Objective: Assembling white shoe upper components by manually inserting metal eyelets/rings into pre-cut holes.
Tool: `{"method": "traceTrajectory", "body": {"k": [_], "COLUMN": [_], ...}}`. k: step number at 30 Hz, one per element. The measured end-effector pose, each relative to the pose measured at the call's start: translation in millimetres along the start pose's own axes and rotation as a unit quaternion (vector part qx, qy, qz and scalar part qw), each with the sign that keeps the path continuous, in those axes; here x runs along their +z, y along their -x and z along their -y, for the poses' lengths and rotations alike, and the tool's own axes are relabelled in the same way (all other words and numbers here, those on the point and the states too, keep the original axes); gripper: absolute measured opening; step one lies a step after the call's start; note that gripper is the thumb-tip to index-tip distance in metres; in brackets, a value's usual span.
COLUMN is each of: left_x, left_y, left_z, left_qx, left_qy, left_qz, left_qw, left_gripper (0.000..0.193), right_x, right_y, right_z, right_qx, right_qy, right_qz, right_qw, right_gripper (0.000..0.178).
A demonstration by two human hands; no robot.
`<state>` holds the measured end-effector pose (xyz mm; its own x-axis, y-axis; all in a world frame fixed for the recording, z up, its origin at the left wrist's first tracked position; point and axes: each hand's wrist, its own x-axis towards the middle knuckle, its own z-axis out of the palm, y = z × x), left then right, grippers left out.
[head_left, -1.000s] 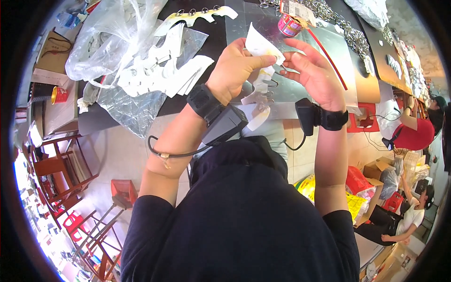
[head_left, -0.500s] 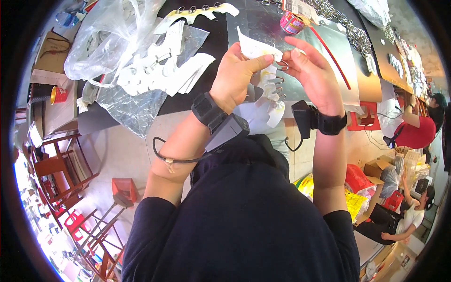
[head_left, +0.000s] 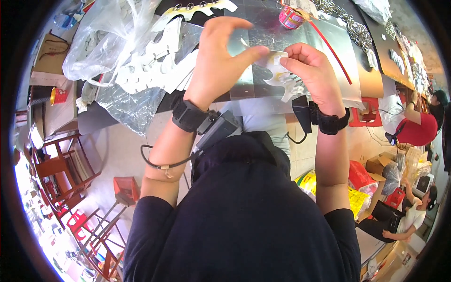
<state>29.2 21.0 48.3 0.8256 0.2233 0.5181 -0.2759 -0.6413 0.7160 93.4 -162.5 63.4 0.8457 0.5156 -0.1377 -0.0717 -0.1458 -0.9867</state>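
A white scalloped strip [head_left: 277, 70] with yellowish patches and metal rings hangs over the table's near edge. The thumb and fingers of my right hand [head_left: 314, 73] pinch its upper end. My left hand [head_left: 211, 63] is open, its fingers spread away from the thumb. The left thumb tip lies by the strip's top edge; whether it touches I cannot tell. Left of that hand lies a pile of similar white cut-out pieces [head_left: 162, 70], partly hidden by my wrist. Beyond it rests another strip [head_left: 199, 11] with dark rings along it.
A clear plastic bag [head_left: 110, 51] spreads over the table's left side. At the far side stand a pink can [head_left: 291, 19], a red stick [head_left: 331, 50] and heaped metal chains [head_left: 345, 23]. Two people work at the right. A red dustpan [head_left: 126, 189] sits on the floor.
My left hand has let go of the strip, opened and moved left and up. My right hand has closed on the strip's upper end, and the strip has turned to the right.
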Motion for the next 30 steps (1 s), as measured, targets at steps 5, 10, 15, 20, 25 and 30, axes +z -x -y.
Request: {"method": "traceTrajectory", "body": {"k": [5,10,15,20,25,30], "left_x": [2,12,16,25,20,17], "left_y": [-8,11,23,37,41,44], "left_z": [-6,6,6,15,8,3], "left_qx": [-0.123,-0.224,-0.296,-0.354,-0.384,-0.324], "left_qy": [0.126,0.263,0.303,0.381,0.382,0.279], "left_qz": [0.21,0.199,0.198,0.174,0.187,0.186], "left_qw": [0.962,0.917,0.884,0.836,0.82,0.885], "left_gripper": [0.014,0.014,0.017,0.016,0.016,0.015], "right_x": [11,17,22,23,19,21], "right_y": [-3,1,4,5,3,5], "right_z": [4,-7,-14,-13,-30,-38], "right_qx": [-0.032,-0.097,-0.043,-0.01,-0.113,-0.12], "right_qy": [0.073,0.095,0.109,0.136,0.219,0.195], "right_qz": [0.028,-0.017,-0.004,0.022,0.019,0.043], "right_qw": [0.996,0.991,0.993,0.99,0.969,0.973], "right_gripper": [0.015,0.012,0.01,0.008,0.008,0.008]}}
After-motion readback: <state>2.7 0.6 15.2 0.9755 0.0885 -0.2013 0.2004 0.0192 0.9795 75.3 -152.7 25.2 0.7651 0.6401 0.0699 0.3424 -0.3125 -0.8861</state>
